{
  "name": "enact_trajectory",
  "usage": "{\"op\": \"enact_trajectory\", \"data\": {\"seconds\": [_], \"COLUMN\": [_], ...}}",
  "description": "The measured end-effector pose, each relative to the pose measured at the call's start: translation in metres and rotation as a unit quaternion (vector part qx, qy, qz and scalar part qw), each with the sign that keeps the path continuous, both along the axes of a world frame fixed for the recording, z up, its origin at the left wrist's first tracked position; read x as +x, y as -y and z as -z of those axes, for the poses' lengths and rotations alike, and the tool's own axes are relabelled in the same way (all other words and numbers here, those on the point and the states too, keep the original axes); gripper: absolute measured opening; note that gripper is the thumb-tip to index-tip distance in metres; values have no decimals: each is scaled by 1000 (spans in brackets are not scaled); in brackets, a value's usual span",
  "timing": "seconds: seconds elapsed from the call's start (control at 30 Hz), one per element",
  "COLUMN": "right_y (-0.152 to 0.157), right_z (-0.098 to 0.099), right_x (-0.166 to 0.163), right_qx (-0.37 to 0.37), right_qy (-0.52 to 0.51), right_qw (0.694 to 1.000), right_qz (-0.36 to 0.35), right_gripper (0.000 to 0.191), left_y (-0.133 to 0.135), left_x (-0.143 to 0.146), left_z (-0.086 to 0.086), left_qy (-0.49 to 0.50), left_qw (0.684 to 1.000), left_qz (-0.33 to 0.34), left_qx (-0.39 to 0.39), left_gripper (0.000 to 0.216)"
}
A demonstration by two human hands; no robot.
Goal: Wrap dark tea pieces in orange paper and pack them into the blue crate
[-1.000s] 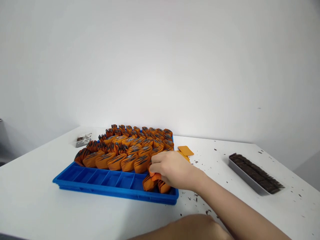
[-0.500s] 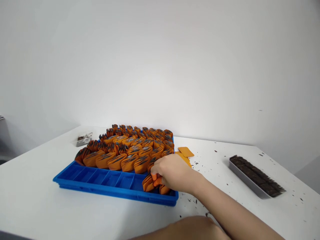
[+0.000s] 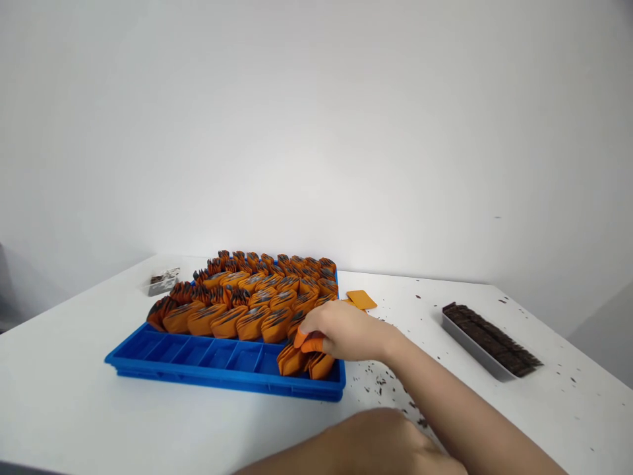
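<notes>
A blue compartment tray [image 3: 222, 376] carries rows of fanned orange bundles [image 3: 252, 323] with dark patches on their top edges. My right hand [image 3: 341, 330] is at the tray's front right corner, orange covers on its fingertips. Its fingers are bent close together, touching the tops of two bundles [image 3: 320, 365] in the front row; whether anything is pinched between them is hidden. Low in the picture, my left hand [image 3: 386, 442] is held below the right forearm, its back towards me and its fingers out of sight.
Flat orange pieces [image 3: 362, 299] lie right of the tray. A long container [image 3: 479, 349] filled with rows of dark pieces stands at the right. A small clear box [image 3: 163, 284] is at the back left. Dark flakes [image 3: 380, 382] are scattered over the white table [image 3: 64, 389].
My right hand has risen slightly off the front-row bundles, leaving more of them visible. My left hand has shifted only a little. The whole view has moved slightly.
</notes>
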State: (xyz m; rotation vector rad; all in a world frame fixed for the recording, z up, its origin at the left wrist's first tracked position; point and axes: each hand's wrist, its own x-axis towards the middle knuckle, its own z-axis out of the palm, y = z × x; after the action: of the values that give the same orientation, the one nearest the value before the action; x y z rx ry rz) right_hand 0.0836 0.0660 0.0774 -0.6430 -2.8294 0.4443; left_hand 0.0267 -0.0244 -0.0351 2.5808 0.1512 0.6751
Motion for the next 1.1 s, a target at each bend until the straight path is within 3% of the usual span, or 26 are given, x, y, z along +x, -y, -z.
{"op": "enact_trajectory", "data": {"seconds": [0.1, 0.17, 0.27, 0.33, 0.37, 0.5, 0.57, 0.73, 1.1], "right_y": [-5, -12, -26, -38, -43, -61, -67, -75, -83], "right_z": [-16, -25, -28, -22, -16, 15, 28, 43, 40], "right_x": [17, 32, 58, 73, 78, 81, 77, 70, 80], "right_qx": [-3, 19, 27, 9, -5, -47, -51, -55, -73], "right_qy": [-39, -35, 63, 128, 147, 190, 210, 215, 173], "right_qw": [999, 995, 970, 953, 949, 941, 931, 928, 951], "right_qz": [22, 90, 232, 276, 278, 277, 293, 298, 246], "right_gripper": [14, 18, 22, 19, 24, 71, 82, 73, 41], "left_y": [-4, -4, -3, -1, -1, -1, -2, -3, -3], "left_x": [0, 1, 1, 0, -1, -3, -2, 3, 6], "left_z": [1, 2, 2, 1, 0, -3, -4, -3, 7], "left_qy": [-9, -16, -15, -10, -10, -30, -40, -28, 19], "left_qw": [999, 999, 999, 999, 999, 997, 998, 999, 1000], "left_qz": [23, 27, 23, 19, 16, 17, 14, 2, -25], "left_qx": [31, 43, 43, 47, 51, 62, 54, 42, 2], "left_gripper": [14, 14, 18, 18, 17, 14, 13, 25, 37]}}
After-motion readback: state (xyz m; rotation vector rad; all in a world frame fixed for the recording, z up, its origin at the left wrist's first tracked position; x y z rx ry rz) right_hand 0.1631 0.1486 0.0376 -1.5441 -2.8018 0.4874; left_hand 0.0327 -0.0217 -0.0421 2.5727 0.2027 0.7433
